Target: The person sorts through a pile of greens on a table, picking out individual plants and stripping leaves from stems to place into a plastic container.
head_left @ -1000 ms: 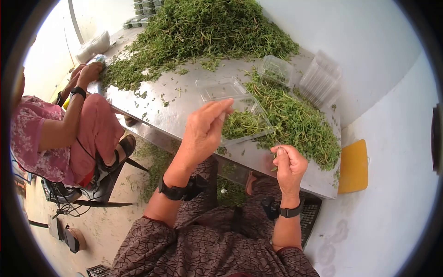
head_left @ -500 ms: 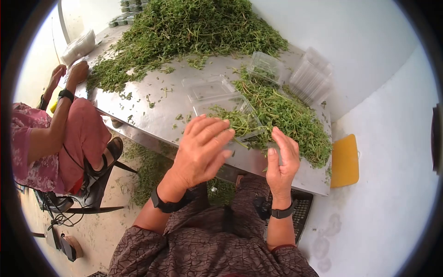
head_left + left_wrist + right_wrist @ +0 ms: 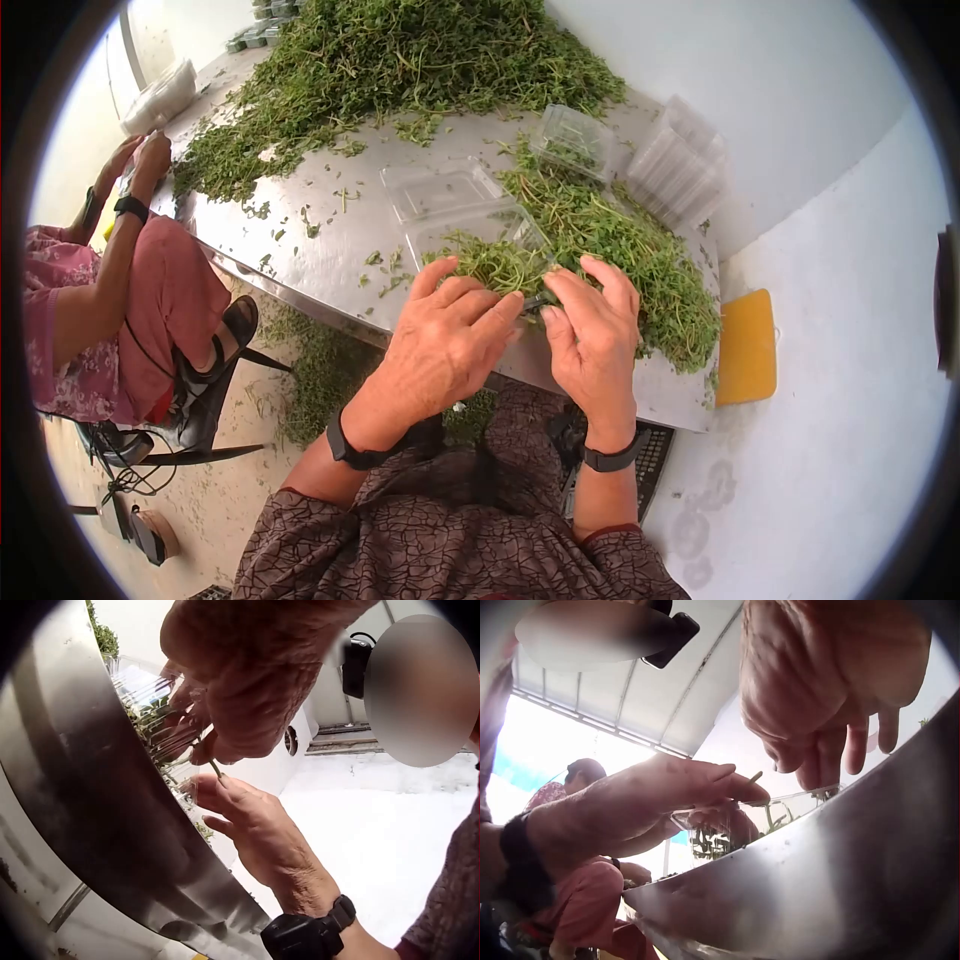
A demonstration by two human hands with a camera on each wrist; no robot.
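Both hands meet over the front of an open clear plastic box [image 3: 430, 235] holding green stems [image 3: 500, 262]. The left hand [image 3: 450, 345] pinches a small green stem [image 3: 216, 767] between thumb and finger; its other fingers spread over the box's near side. Close by on the right, the right hand [image 3: 597, 345] has bent, parted fingers. In the left wrist view the stem's lower end meets the right hand [image 3: 266, 836]. The stem's tip [image 3: 757, 777] sticks up from the left hand [image 3: 652, 791] in the right wrist view, where the right hand [image 3: 825, 690] hangs above the box.
A large heap of greens [image 3: 430, 60] covers the table's back, a smaller heap [image 3: 640, 270] its right. Another clear box [image 3: 575, 140] and stacked empty boxes [image 3: 680, 165] stand behind. A yellow board [image 3: 747, 347] is at right; a seated person [image 3: 150, 290] works at left.
The hands have come closer together over the box's near side. The right hand's fingers have loosened from their earlier curl, and the left hand has moved slightly right since half a second ago.
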